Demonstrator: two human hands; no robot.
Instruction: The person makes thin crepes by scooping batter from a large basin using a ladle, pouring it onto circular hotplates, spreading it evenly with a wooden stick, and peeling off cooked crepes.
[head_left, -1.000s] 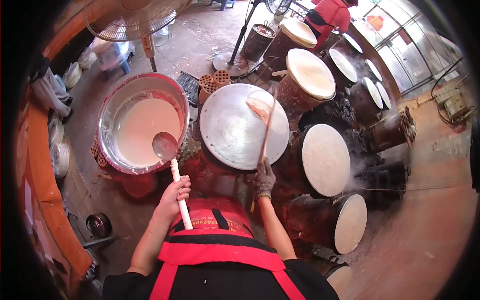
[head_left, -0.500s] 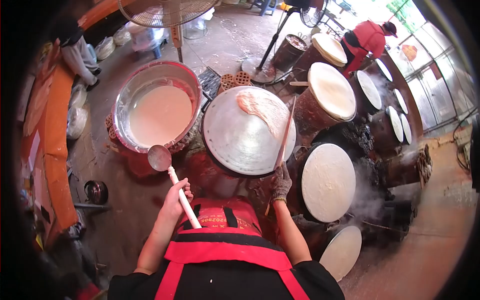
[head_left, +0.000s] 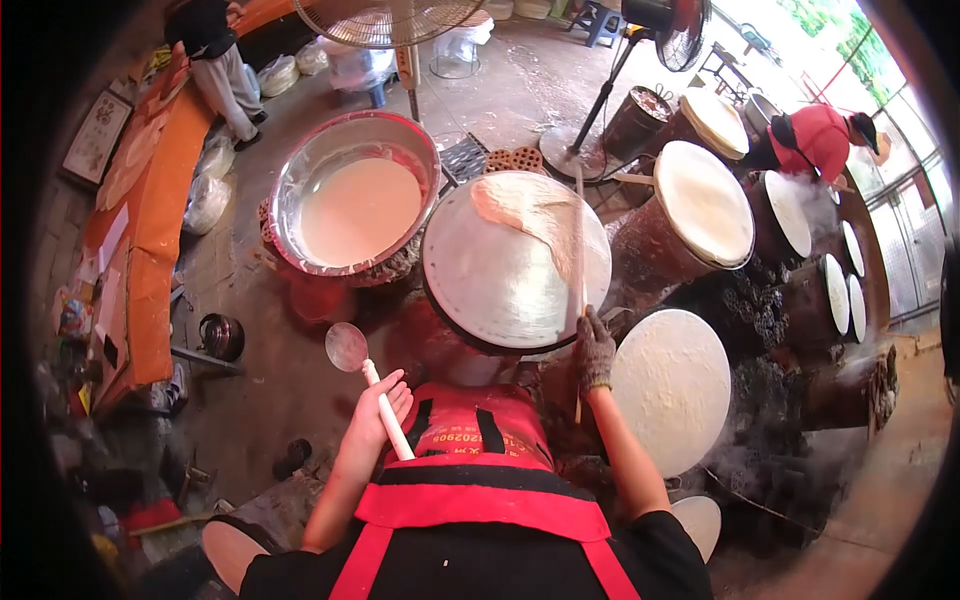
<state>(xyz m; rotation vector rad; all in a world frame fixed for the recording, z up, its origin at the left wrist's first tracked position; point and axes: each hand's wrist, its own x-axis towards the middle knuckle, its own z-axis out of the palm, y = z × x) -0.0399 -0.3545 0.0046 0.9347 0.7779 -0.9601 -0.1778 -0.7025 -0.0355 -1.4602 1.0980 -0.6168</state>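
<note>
The bare left hand [head_left: 376,414] no longer has its fingers wrapped around the white-handled metal ladle [head_left: 377,383]: they now look straightened, with the handle across them, and whether the thumb pinches it I cannot tell. The ladle's bowl, over the edge of the wide metal tub with a red rim [head_left: 289,205] a second ago, now hangs ahead of that hand, well apart from the tub, which sits farther ahead. The right hand [head_left: 596,350], in a grey knitted glove, is clamped on the long, thin wooden stick [head_left: 579,235], which has gone from slanting to pointing almost straight ahead. To the left of that grip and beyond it lies the round silver metal plate [head_left: 475,265], and on it the pinkish-cream smear of batter [head_left: 528,212] has grown from a small patch into a broad band, reaching from the far edge round to the stick. (The camera has turned as well, so some of the apparent shift is only that.) The coating seems partly laid: bare metal shows on the side nearest the left hand, while the white-coated round plate [head_left: 672,390] beside the gloved hand is covered right across.
</note>
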